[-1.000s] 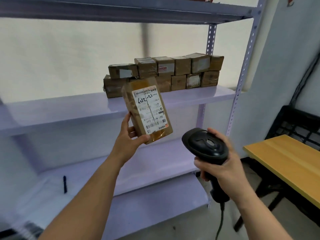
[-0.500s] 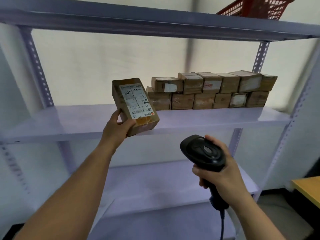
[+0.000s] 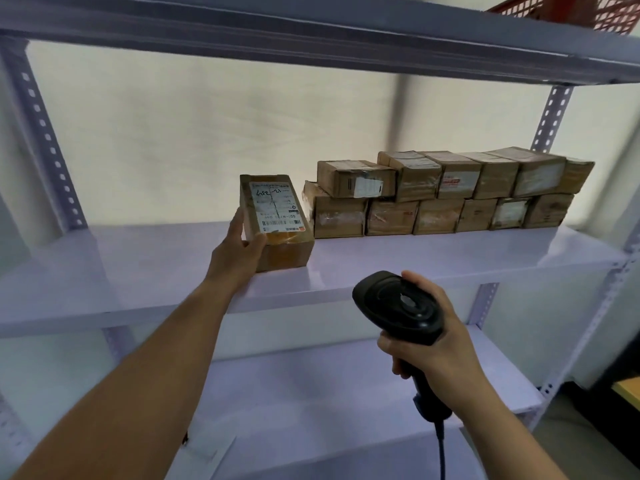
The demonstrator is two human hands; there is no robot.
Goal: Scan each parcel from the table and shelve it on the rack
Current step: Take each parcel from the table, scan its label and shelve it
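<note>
My left hand [image 3: 237,249] grips a brown cardboard parcel [image 3: 277,220] with a white label on top. The parcel's bottom sits on the middle shelf [image 3: 433,258] of the pale purple rack, just left of a two-layer row of similar taped parcels [image 3: 446,194]. A small gap separates it from that row. My right hand [image 3: 440,351] holds a black barcode scanner [image 3: 398,306] by its handle, below and in front of the shelf edge, with its cable hanging down.
The rack's upper shelf [image 3: 311,32] carries a red mesh basket [image 3: 602,10] at the top right. A lower shelf [image 3: 329,393] runs beneath the hands. Perforated uprights [image 3: 45,140] stand at both sides. A wooden table corner [image 3: 628,389] shows at the far right.
My left hand has carried the parcel up and forward and set it on the middle shelf beside the row. The view has turned left toward the rack; the scanner hand has barely moved.
</note>
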